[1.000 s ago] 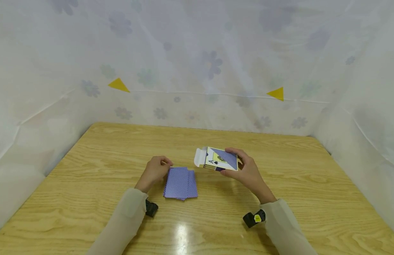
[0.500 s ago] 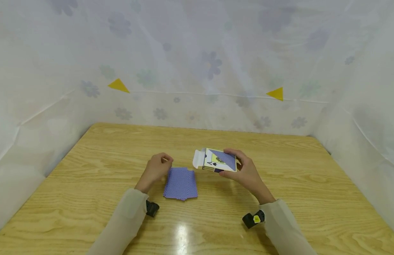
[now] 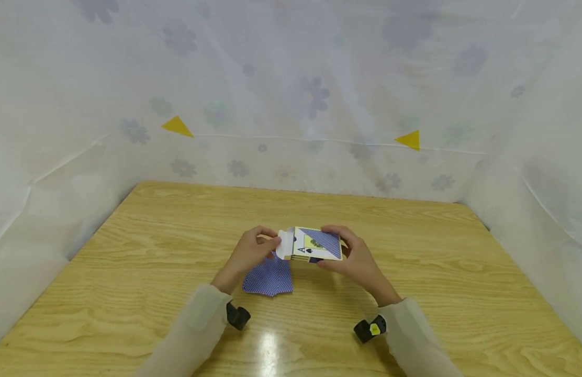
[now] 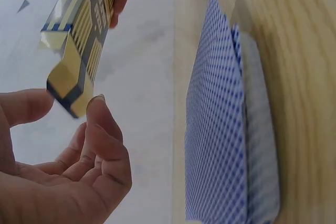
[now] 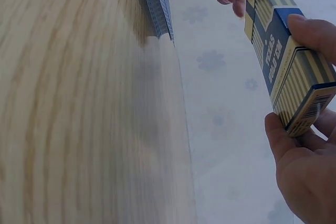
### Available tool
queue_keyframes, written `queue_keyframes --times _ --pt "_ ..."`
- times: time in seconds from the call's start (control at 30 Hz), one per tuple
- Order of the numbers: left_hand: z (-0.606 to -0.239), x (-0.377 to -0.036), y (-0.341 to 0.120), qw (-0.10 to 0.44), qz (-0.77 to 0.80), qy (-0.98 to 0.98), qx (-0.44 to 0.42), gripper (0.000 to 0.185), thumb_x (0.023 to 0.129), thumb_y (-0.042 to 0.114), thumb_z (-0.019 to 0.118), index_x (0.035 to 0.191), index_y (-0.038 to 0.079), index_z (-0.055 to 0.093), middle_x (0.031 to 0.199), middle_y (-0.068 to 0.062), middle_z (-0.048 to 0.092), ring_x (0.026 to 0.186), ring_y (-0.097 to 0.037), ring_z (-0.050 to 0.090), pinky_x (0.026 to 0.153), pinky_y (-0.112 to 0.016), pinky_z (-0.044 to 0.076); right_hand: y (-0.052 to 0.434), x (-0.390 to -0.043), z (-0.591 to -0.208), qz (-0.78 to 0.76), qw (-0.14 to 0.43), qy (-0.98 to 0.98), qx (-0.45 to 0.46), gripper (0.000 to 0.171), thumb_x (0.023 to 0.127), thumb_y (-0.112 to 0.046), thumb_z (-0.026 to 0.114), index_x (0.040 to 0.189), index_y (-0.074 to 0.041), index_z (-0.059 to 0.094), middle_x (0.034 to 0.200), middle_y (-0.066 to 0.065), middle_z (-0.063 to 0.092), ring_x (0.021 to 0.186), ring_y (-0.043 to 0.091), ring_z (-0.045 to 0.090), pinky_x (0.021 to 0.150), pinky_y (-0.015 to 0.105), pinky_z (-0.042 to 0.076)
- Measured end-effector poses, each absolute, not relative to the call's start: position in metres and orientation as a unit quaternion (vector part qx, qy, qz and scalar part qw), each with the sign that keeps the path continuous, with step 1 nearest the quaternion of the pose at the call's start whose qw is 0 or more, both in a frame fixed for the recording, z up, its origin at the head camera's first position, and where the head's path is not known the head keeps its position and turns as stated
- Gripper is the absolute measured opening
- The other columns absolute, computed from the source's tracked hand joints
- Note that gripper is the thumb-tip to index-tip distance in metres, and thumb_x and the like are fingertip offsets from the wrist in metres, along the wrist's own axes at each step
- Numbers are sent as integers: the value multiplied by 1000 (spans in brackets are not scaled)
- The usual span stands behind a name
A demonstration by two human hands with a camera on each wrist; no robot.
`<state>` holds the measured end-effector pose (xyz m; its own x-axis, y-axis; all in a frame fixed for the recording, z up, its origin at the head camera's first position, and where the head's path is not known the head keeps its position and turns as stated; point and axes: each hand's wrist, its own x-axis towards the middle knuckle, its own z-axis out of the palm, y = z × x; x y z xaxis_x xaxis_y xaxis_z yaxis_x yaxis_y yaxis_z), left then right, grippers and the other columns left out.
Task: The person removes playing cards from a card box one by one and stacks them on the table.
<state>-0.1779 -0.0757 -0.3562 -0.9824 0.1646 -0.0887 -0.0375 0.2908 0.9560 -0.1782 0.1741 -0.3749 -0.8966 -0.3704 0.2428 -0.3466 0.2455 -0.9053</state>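
Stack of blue-backed playing cards (image 3: 268, 276) lies on the wooden table (image 3: 131, 293), near centre. Left hand (image 3: 250, 253) has lifted off the stack's 9 o'clock side within the last second and now pinches the open flap of the card box (image 3: 313, 244), at 1 o'clock from the stack. Right hand (image 3: 354, 257) grips the box's far end, held off the table. The box looks readied for loading. Left wrist view shows thumb and fingertips (image 4: 100, 114) meeting at the flap; right wrist view shows the box's striped side (image 5: 286, 72).

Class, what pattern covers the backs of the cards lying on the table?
A fine blue-and-white check on the cards, clearest in the left wrist view.
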Motion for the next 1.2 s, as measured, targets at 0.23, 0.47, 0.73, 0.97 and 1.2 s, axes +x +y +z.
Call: queue_keyframes --times 0.23,0.47,0.73,0.97,1.2 --pt "-361 -173 -67 143 610 778 50 37 95 14 57 124 -5 48 99 -16 66 71 -13 59 61 -27 47 166 -174 -376 -568 20 781 -256 67 76 -4 79 135 -7 48 137 15 45 112 18 50 88 18 48" --pt "-365 -175 -66 173 637 749 54 38 93 6 56 127 -7 43 102 -17 63 71 -13 61 62 -24 51 163 -172 -376 -554 16 791 -259 68 75 -7 80 135 -9 49 136 14 46 113 23 48 88 20 47" --pt "-359 -177 -74 166 630 758 34 50 92 10 62 134 -6 40 89 -13 68 60 -10 60 64 -29 53 169 -175 -378 -567 7 782 -259 67 76 -3 78 136 -6 47 138 18 44 112 11 48 86 17 48" --pt "-356 -179 -75 151 622 768 22 45 94 7 56 134 -8 41 89 -17 70 60 -9 63 60 -26 52 173 -178 -377 -566 8 787 -245 68 75 -4 79 136 -7 48 138 15 44 113 15 47 85 18 48" --pt "-355 -177 -76 127 644 754 24 43 93 10 58 131 -5 46 93 -21 69 63 -10 63 61 -26 52 179 -181 -375 -564 -11 794 -226 69 74 -2 79 136 -7 48 139 19 43 115 17 47 85 16 47"
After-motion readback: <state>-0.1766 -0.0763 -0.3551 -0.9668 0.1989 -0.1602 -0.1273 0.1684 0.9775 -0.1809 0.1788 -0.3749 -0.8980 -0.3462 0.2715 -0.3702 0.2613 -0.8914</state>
